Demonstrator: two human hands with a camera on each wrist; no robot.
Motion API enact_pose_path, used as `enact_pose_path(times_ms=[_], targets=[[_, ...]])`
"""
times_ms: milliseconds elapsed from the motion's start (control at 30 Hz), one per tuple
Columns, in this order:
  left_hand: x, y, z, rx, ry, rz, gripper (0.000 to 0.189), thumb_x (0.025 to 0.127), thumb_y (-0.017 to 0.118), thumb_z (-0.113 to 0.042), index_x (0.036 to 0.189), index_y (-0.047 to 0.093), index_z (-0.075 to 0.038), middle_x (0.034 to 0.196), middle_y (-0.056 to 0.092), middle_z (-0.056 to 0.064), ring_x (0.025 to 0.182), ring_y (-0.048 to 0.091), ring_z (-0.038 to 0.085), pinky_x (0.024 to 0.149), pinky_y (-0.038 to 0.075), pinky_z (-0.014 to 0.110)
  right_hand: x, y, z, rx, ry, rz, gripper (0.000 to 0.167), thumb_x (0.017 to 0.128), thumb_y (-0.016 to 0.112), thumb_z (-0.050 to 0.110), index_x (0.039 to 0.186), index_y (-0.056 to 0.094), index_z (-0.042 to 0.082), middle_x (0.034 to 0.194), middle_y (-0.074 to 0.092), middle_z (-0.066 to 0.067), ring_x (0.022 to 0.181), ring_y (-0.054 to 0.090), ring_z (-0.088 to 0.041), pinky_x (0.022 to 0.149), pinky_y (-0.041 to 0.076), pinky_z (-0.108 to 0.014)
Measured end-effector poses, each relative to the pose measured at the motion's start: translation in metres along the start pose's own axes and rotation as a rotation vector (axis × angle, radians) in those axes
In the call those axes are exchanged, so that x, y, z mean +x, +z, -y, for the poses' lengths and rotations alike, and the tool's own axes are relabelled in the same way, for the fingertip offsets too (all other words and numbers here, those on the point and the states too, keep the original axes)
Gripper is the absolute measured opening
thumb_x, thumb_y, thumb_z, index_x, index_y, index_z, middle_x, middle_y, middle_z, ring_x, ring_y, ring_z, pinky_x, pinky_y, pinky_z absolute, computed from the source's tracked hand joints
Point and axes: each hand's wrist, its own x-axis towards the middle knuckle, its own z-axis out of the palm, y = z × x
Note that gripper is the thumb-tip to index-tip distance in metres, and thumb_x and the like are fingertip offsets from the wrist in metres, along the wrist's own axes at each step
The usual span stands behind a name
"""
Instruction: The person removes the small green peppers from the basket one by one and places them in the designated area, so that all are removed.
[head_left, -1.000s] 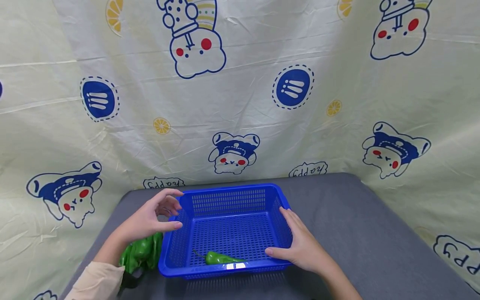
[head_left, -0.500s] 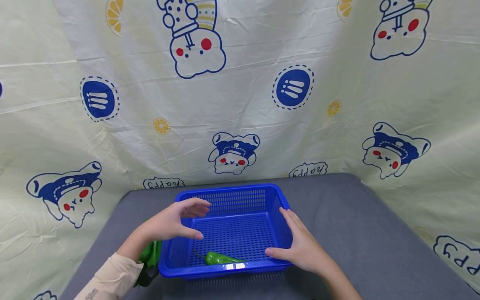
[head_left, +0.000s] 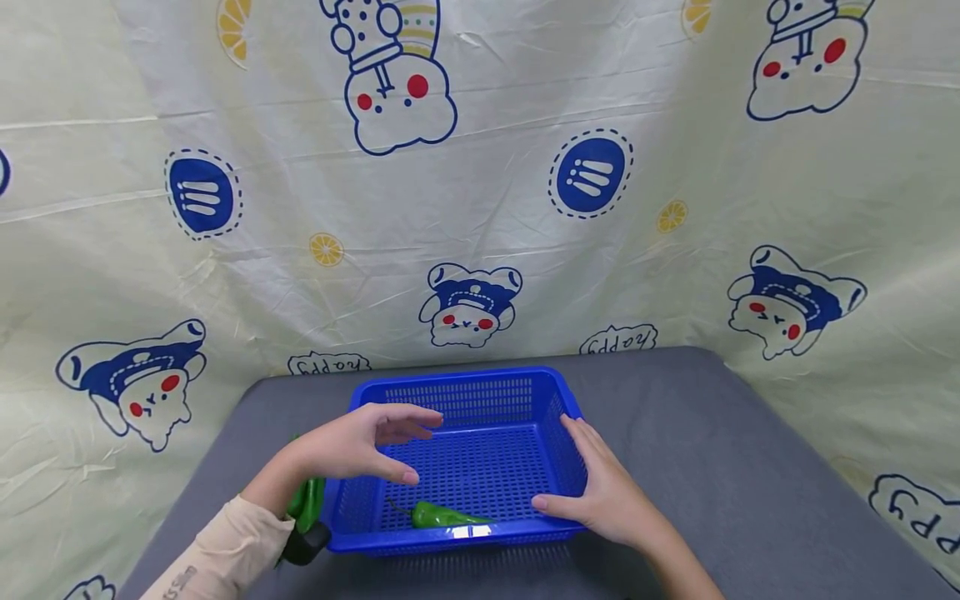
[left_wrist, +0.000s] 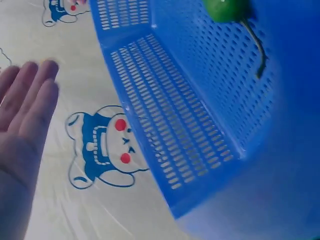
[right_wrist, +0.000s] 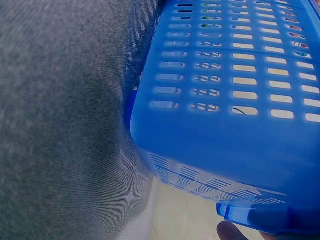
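In the head view my left hand hovers over the left part of a blue plastic basket, fingers extended and thumb held apart, with nothing in it. One long green pepper lies inside along the near wall; its stem shows in the left wrist view, where the pepper is cut off by the top edge. At the near right corner of the basket my right hand holds the rim, thumb over the inner side and fingers along the right edge. The right wrist view shows the slotted basket wall close up.
More green peppers lie left of the basket, partly hidden behind my left wrist. A dark wrist-worn device sits near the basket's left corner. A grey cloth covers the table; a printed curtain hangs behind it.
My left hand has moved right, from the basket's left edge to over its inside, and its forearm now hides more of the loose peppers. The right hand stays at the rim.
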Motion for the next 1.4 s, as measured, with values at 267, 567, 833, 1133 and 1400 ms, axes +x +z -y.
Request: enact_pose_path(times_ms=[267,567,833,1133,1400], targets=[[-0.001,0.019,0.013,-0.058,-0.021,-0.003,0.061,0.089,0.075,-0.026,0.144,0.049,-0.019,0.148,0.052,0.005,0.135,0.052,0.029,0.113,0.039,0.049,0.0,0.0,-0.001,-0.005,-0.004,-0.005,0.118,0.072,0.078,0.065,0.16,0.014,0.018,0.166,0.008,-0.018,0.152,0.011,-0.044,0.107,0.023,-0.076],[0.007,0.031,0.037,-0.027,-0.106,0.015,0.056,0.089,0.074,-0.018,0.141,0.053,-0.019,0.145,0.054,0.005,0.133,0.053,0.03,0.112,0.039,0.05,-0.001,0.0,-0.001,-0.007,-0.007,-0.008,0.117,0.072,0.078,0.065,0.16,0.015,0.018,0.166,0.008,-0.018,0.152,0.011,-0.044,0.107,0.024,-0.076],[0.019,0.032,0.049,0.012,-0.126,0.097,0.058,0.085,0.077,-0.009,0.139,0.055,-0.015,0.146,0.053,0.011,0.133,0.053,0.034,0.11,0.041,0.049,0.0,0.0,-0.001,-0.004,0.0,-0.011,0.117,0.072,0.077,0.065,0.16,0.015,0.019,0.166,0.007,-0.017,0.151,0.011,-0.044,0.106,0.025,-0.077],[0.033,0.045,0.057,0.159,-0.146,0.208,0.06,0.085,0.075,-0.005,0.141,0.055,-0.015,0.143,0.057,0.004,0.132,0.055,0.026,0.109,0.045,0.04,0.0,0.0,-0.001,0.0,0.004,-0.007,0.117,0.072,0.078,0.065,0.159,0.016,0.019,0.166,0.008,-0.016,0.152,0.011,-0.044,0.106,0.024,-0.076],[0.037,0.054,0.062,0.183,-0.109,0.254,0.06,0.084,0.073,0.003,0.136,0.06,-0.023,0.128,0.066,-0.002,0.117,0.061,0.009,0.098,0.049,0.023,0.0,0.0,0.0,0.005,-0.003,-0.003,0.116,0.072,0.078,0.064,0.159,0.016,0.019,0.166,0.008,-0.016,0.152,0.011,-0.043,0.106,0.025,-0.076]])
